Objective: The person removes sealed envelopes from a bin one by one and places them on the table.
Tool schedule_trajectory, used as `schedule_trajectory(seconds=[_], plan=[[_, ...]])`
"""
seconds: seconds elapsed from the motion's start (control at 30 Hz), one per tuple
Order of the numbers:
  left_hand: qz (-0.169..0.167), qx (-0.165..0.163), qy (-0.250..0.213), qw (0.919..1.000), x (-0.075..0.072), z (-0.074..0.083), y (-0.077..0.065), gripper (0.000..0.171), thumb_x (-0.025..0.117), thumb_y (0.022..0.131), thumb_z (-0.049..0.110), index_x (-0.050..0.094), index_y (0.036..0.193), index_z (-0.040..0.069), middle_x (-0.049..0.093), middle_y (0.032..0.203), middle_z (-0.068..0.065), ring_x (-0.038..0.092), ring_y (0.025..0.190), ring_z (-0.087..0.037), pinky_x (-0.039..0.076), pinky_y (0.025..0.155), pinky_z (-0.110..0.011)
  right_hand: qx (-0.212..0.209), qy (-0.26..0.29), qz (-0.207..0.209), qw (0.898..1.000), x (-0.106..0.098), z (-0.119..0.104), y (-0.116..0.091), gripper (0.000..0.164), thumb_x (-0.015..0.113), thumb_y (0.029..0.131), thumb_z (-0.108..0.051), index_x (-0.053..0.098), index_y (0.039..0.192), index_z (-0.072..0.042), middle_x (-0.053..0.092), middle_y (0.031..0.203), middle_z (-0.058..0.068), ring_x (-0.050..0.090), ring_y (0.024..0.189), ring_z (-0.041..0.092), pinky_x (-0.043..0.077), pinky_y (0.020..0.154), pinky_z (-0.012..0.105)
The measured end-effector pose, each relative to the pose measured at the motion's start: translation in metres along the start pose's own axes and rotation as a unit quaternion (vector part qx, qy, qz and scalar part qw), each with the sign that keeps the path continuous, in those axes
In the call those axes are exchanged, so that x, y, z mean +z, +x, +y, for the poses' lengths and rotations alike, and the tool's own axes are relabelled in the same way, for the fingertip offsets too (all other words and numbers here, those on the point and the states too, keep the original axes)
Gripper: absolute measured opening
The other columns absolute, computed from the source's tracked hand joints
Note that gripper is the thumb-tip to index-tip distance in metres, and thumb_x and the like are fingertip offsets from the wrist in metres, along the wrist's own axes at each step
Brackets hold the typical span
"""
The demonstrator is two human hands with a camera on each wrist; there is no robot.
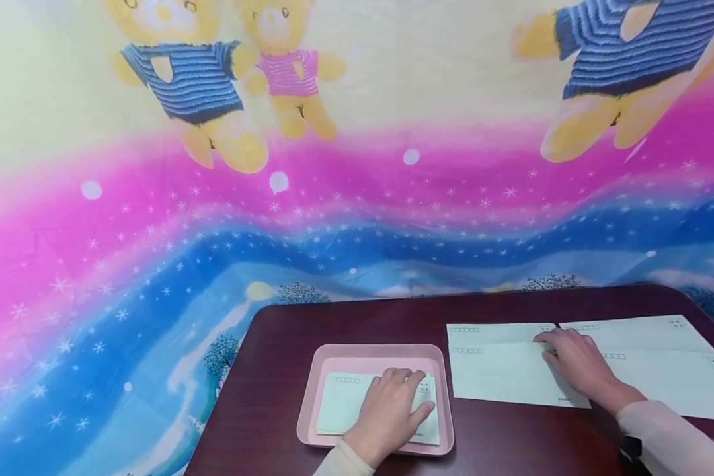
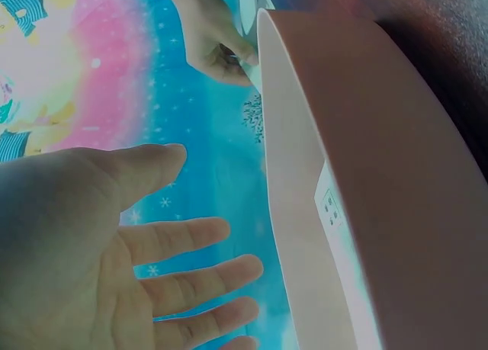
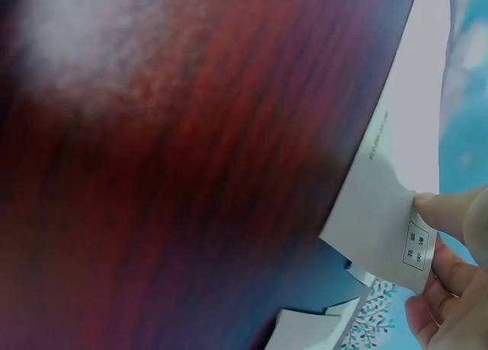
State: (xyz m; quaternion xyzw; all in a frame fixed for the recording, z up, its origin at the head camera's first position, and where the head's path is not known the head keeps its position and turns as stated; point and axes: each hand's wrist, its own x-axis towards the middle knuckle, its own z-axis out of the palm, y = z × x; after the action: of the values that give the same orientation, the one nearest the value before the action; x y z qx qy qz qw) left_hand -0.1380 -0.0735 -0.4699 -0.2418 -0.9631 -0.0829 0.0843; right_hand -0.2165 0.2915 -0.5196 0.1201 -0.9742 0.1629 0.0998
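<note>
My left hand [image 1: 389,411] is over a pink tray [image 1: 306,408], its fingers straight and spread in the left wrist view. Inside the tray lies a small stack of pale envelopes [image 1: 337,403], partly hidden by that hand. To the right, my right hand [image 1: 578,365] pinches the upper right edge of a pale envelope [image 1: 502,377], near its printed stamp box. In the right wrist view, thumb and fingers hold this envelope [image 3: 381,197] beside the box. Another envelope [image 1: 494,334] shows behind it, overlapped.
Two more overlapping envelopes, a rear one [image 1: 642,330] and a front one [image 1: 678,387], lie on the table's right side. The dark wooden table [image 1: 262,396] has rounded back corners. Behind it hangs a bear-patterned cloth [image 1: 357,165].
</note>
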Motion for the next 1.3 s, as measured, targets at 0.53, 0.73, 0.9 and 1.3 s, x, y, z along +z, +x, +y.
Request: schedule_trajectory(seconds=[0.53,0.73,0.9,1.3], plan=[[0.006,0.000,0.007,1.0000,-0.001,0.001,-0.001,0.043,0.065,0.096,0.044,0.063,0.132,0.019,0.069,0.123,-0.001,0.062,0.116,-0.018,0.052,0.090,-0.036,-0.005,-0.010,0.002,1.000,0.011,0.002,0.003,0.024,0.077,0.082,0.000,0.075,0.105,-0.001,0.074,0.104,0.018,0.066,0.095,0.041,0.052,0.079,0.058],[0.008,-0.002,0.007,0.9999,-0.002,0.001,-0.001,0.043,0.064,0.096,0.044,0.063,0.132,0.019,0.069,0.124,-0.001,0.062,0.116,-0.018,0.052,0.091,-0.036,0.005,-0.014,0.011,1.000,0.008,-0.004,0.004,0.021,0.076,0.085,-0.007,0.074,0.105,-0.001,0.072,0.106,0.021,0.064,0.099,0.045,0.050,0.079,0.060],[0.012,-0.007,0.009,0.9999,-0.004,-0.001,-0.001,0.043,0.065,0.096,0.044,0.064,0.131,0.019,0.069,0.124,-0.001,0.062,0.117,-0.019,0.052,0.091,-0.037,0.007,-0.001,0.023,1.000,0.004,-0.018,0.004,0.022,0.073,0.087,-0.013,0.074,0.105,0.000,0.072,0.107,0.023,0.063,0.104,0.047,0.049,0.083,0.063],[0.017,-0.021,0.000,0.9996,-0.006,-0.009,-0.004,0.044,0.067,0.095,0.042,0.064,0.131,0.018,0.070,0.123,-0.001,0.063,0.116,-0.020,0.052,0.092,-0.039,-0.015,0.001,0.031,0.999,-0.006,-0.059,0.006,0.024,0.075,0.089,-0.019,0.074,0.108,-0.004,0.074,0.108,0.017,0.066,0.108,0.043,0.051,0.090,0.061]])
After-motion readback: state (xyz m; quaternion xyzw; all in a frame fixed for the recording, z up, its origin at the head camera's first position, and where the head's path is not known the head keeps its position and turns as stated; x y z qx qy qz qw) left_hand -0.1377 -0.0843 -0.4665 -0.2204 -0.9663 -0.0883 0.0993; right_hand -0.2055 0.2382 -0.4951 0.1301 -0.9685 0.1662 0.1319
